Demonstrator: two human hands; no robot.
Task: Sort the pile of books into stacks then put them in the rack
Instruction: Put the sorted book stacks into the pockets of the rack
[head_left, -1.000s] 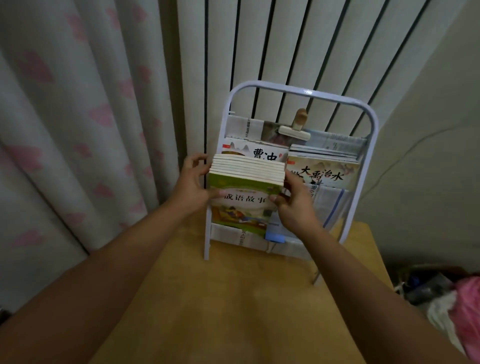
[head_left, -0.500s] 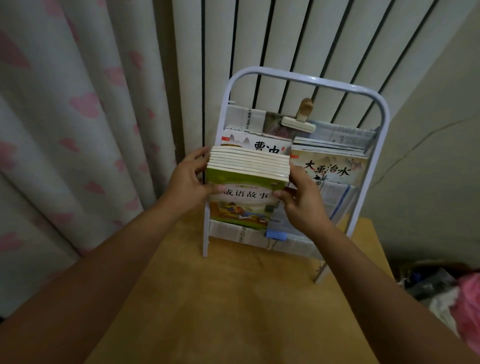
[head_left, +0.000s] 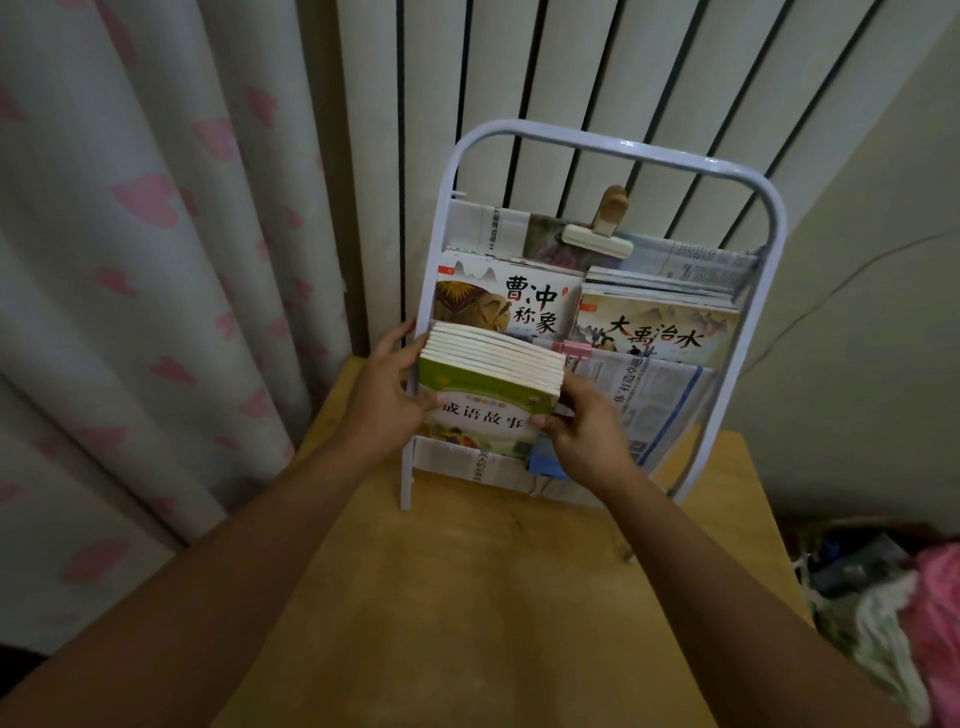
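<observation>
Dim, soft indoor light; wide-angle bending at edges.

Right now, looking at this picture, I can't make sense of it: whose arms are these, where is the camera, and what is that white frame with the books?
No machine here: a person wears a wide-angle camera on the head, so you look down along their two bare arms. The left hand and the right hand grip a stack of thin green-covered books by its sides, standing in the lower left pocket of a white metal-tube book rack. The rack stands on a light wooden table. Its upper pockets, lined with newspaper, already hold two stacks of picture books: one on the left, one on the right. A beige clip sits at the top. Behind hangs a white curtain with pink hearts.
</observation>
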